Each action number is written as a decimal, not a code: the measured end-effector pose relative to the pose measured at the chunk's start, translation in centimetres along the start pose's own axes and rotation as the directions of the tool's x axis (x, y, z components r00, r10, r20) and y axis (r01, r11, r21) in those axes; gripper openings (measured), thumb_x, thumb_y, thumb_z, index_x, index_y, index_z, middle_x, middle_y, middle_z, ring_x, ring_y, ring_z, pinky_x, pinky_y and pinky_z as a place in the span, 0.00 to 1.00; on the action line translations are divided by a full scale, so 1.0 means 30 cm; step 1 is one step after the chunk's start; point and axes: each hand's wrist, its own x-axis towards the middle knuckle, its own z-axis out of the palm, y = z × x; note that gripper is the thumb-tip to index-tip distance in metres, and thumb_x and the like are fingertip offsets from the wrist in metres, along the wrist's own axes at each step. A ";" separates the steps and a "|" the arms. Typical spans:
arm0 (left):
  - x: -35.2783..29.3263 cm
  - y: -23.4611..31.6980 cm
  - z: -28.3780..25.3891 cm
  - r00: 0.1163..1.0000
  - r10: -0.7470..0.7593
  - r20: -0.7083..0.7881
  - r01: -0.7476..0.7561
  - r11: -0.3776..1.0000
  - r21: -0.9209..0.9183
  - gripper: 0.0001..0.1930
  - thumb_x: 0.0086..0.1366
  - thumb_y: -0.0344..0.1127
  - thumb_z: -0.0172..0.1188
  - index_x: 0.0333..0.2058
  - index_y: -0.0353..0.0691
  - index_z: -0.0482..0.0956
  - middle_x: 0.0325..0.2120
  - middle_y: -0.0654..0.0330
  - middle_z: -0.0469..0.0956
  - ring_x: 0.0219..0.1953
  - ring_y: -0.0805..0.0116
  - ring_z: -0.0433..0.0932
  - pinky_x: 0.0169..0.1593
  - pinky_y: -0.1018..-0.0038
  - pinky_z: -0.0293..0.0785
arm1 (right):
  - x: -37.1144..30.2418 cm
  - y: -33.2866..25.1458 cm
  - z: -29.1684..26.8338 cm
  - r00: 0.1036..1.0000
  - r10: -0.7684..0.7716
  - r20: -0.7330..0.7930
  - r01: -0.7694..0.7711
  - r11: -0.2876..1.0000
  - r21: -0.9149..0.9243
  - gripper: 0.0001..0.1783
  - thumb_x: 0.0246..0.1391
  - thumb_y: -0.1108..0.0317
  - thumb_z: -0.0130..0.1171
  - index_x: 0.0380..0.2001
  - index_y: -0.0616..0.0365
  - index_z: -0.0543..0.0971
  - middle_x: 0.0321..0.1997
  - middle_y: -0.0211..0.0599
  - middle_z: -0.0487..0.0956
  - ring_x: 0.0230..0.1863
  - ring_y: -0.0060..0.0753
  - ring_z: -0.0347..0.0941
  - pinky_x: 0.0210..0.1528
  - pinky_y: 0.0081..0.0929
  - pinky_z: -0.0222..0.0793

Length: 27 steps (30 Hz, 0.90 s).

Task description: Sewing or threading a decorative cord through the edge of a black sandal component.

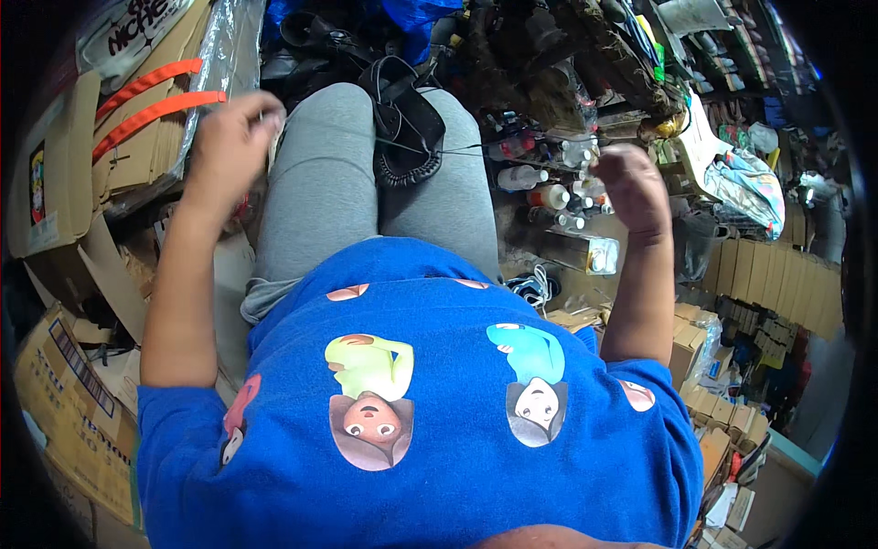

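Observation:
A black sandal rests between my knees, with a ridged, coiled-looking edge at its near end. Dark thread stretches from the sandal out to the right. My right hand is closed in a fist at the far end of that thread, raised beside my right knee. On the other side, my left hand is raised beside my left knee, its fingers curled together and slightly blurred. Whatever it pinches, if anything, is too small to make out. Both hands are well apart from the sandal.
Cardboard boxes with orange straps stand close by my left arm. Several small bottles and a small box sit right of my knees. Black footwear lies beyond my knees. Stacked cardboard fills the right side.

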 end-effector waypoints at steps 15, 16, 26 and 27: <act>0.132 -0.042 0.082 0.914 -0.265 0.308 0.377 0.272 -0.886 0.16 0.70 0.44 0.45 0.28 0.41 0.69 0.24 0.61 0.72 0.31 0.66 0.73 0.44 0.65 0.71 | -0.135 0.311 0.094 0.978 0.205 -0.045 -0.168 0.639 -0.751 0.19 0.59 0.53 0.52 0.25 0.56 0.78 0.18 0.35 0.72 0.23 0.28 0.70 0.29 0.30 0.61; 0.145 -0.160 0.009 0.900 -0.143 0.412 0.430 0.442 -0.787 0.13 0.69 0.43 0.48 0.32 0.40 0.71 0.27 0.60 0.73 0.33 0.67 0.74 0.44 0.69 0.71 | -0.142 0.326 0.081 0.959 0.280 -0.043 -0.277 0.896 -0.347 0.22 0.61 0.48 0.48 0.31 0.54 0.80 0.18 0.27 0.71 0.25 0.19 0.67 0.25 0.21 0.57; 0.131 -0.177 -0.136 0.982 -0.009 -0.188 -0.069 0.913 -0.403 0.24 0.55 0.40 0.65 0.49 0.36 0.75 0.43 0.56 0.77 0.45 0.69 0.75 0.51 0.73 0.68 | 0.116 0.032 0.209 0.994 -0.010 0.112 0.054 0.917 -0.396 0.29 0.54 0.66 0.59 0.60 0.50 0.68 0.50 0.32 0.71 0.49 0.23 0.67 0.52 0.24 0.65; 0.172 -0.142 -0.079 0.967 0.046 -0.249 -0.090 0.982 -0.165 0.23 0.54 0.41 0.65 0.47 0.36 0.77 0.41 0.56 0.78 0.44 0.68 0.76 0.50 0.72 0.70 | 0.155 0.000 0.301 0.972 0.055 0.230 0.056 0.891 -0.451 0.28 0.53 0.69 0.60 0.58 0.52 0.70 0.49 0.32 0.70 0.45 0.21 0.69 0.47 0.22 0.68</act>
